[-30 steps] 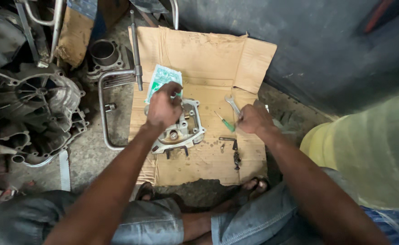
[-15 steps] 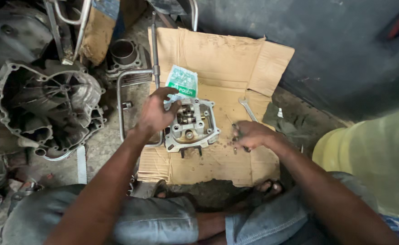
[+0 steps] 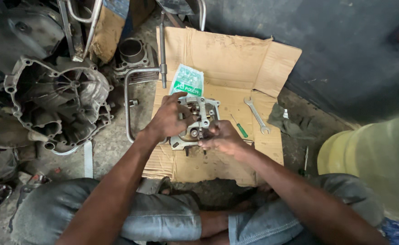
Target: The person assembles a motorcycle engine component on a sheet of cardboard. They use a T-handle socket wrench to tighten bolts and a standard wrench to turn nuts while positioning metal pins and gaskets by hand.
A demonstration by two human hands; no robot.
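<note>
Cylinder head (image 3: pixel 195 122) on flattened cardboard (image 3: pixel 226 59) on floor, between both hands.

Left hand (image 3: pixel 170 119) same place as half second ago, fingers curled over head's left edge, gripping it.

Right hand (image 3: pixel 222 138) new: has come in from cardboard at right, now at head's near-right corner, fingertips pinched on small part there; what part, cannot tell. Both hands now on head, so work has shifted onto it.

Screwdriver (image 3: pixel 239 127) and spanner (image 3: pixel 256 115) lie just right, untouched. Green pouch (image 3: pixel 187 80) behind head. Engine casing (image 3: pixel 58 104) well left.
</note>
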